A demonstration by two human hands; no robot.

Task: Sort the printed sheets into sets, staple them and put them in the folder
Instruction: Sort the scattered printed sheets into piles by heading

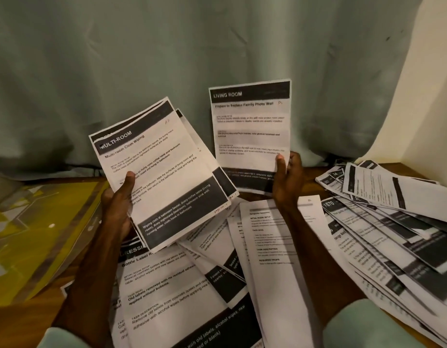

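Note:
My left hand (119,204) grips a fanned stack of printed sheets (167,172), thumb on the top page headed "MULTI-ROOM". My right hand (286,179) holds a single upright sheet (251,126) headed "LIVING ROOM" by its lower right edge, thumb on its front. Both are lifted above the table. Loose printed sheets (192,285) lie overlapped on the table below my hands. A yellow, clear-covered folder (41,234) lies flat at the left. No stapler is in view.
A spread pile of more sheets (393,222) covers the right side of the wooden table (252,194). A grey-green curtain (167,59) hangs right behind the table, and a pale wall (430,96) stands at the right.

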